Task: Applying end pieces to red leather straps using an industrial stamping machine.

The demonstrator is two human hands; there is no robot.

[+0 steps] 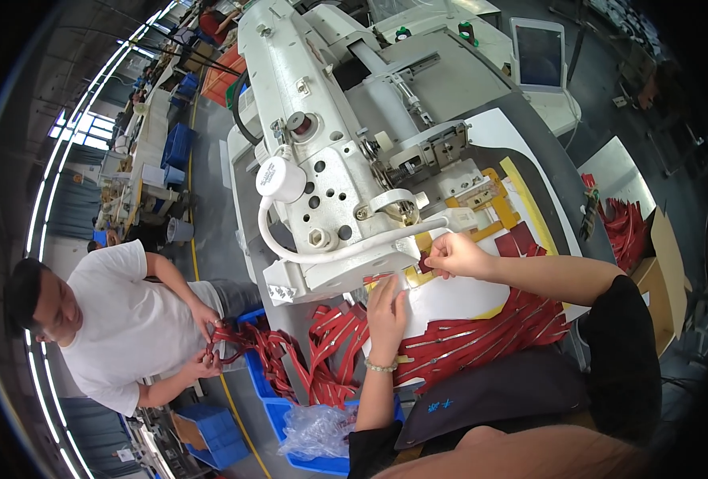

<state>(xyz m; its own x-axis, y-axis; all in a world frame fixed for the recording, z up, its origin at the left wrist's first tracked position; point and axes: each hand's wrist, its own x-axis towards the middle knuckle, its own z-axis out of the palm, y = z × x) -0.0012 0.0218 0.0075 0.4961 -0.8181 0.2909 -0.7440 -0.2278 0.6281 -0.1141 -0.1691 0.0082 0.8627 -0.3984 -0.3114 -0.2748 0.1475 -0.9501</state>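
Right hand point(455, 254) pinches a small red piece point(426, 263) beside the sewing machine point(314, 144) — left hand point(387, 311) lies open, flat on the white template point(450, 299). Red straps point(481, 335) heap around; a co-worker point(122, 319) handles more.

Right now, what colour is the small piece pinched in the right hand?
Dark red piece, pinched by the right hand; head view shows it best.

Sewing machine head point(322, 160) hides the needle; small red piece point(426, 262) half covered by fingers point(442, 254)
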